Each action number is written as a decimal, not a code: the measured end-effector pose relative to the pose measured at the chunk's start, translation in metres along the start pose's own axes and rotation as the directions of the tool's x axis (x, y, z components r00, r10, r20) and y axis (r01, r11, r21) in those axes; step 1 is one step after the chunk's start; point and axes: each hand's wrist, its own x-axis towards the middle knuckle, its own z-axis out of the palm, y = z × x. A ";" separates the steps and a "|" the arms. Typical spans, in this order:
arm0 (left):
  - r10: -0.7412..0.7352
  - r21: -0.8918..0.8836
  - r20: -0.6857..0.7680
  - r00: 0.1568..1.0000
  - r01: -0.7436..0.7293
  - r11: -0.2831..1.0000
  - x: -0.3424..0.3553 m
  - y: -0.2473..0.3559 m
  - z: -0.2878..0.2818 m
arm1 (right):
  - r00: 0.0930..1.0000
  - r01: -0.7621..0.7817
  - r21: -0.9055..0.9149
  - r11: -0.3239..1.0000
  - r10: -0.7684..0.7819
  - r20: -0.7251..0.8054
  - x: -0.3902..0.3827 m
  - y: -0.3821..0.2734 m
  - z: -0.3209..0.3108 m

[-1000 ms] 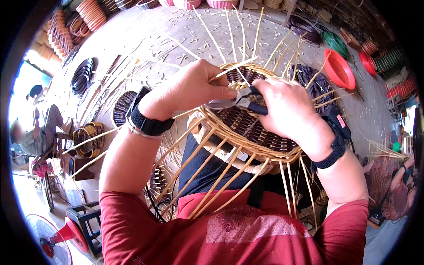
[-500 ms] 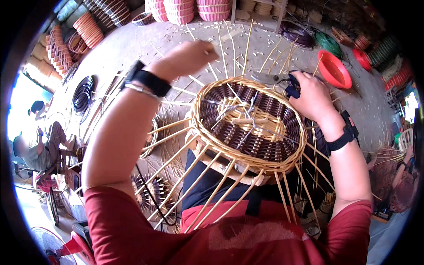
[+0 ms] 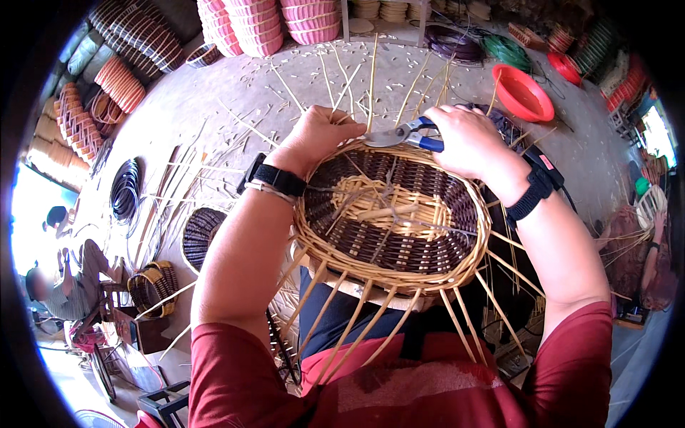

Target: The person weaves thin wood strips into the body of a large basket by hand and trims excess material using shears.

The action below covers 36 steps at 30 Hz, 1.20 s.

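In front of me an oval woven basket (image 3: pixel 457 235) lies tilted, its middle pale and its sides dark brown, with a thick rim of twisted pale canes. Long pale cane stakes (image 3: pixel 347 324) radiate from the rim on all sides. My left hand (image 3: pixel 321 135) is at the far left of the rim, fingertips pinched round a cane stake (image 3: pixel 346 87) that sticks up beyond it. My right hand (image 3: pixel 467 139) grips blue-handled pruning shears (image 3: pixel 399 135). Their metal blades reach left over the far rim, close to my left fingertips. Whether the blades touch a stake I cannot tell.
A red basin (image 3: pixel 524 96) stands at the far right beside coils of dark and green cord (image 3: pixel 506 51). Pink baskets (image 3: pixel 310 21) are stacked at the back. Cane offcuts litter the floor. A dark coil (image 3: pixel 126 189) and a seated person (image 3: pixel 68 285) are at left.
My left hand has come down from the upper left to the far rim and closed on a stake. The shears have swung left with my right hand, towards the left fingertips.
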 end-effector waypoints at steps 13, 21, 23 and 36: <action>-0.036 -0.005 -0.111 0.993 0.036 0.999 -0.007 0.004 -0.019 | 0.983 0.040 -0.052 0.998 -0.030 0.184 0.023 -0.025 -0.021; 0.023 0.087 -0.115 0.993 -0.013 0.996 -0.009 0.014 -0.008 | 0.973 0.027 -0.066 0.997 -0.011 0.230 0.024 -0.052 -0.015; 0.122 0.044 -0.195 0.973 -0.116 0.992 -0.008 0.016 -0.022 | 0.981 0.039 -0.009 0.999 -0.037 0.191 0.012 -0.044 -0.014; 0.403 0.749 0.069 0.913 -0.314 0.583 -0.016 0.010 0.045 | 0.929 -0.056 0.473 0.879 0.220 -0.298 -0.076 0.016 0.036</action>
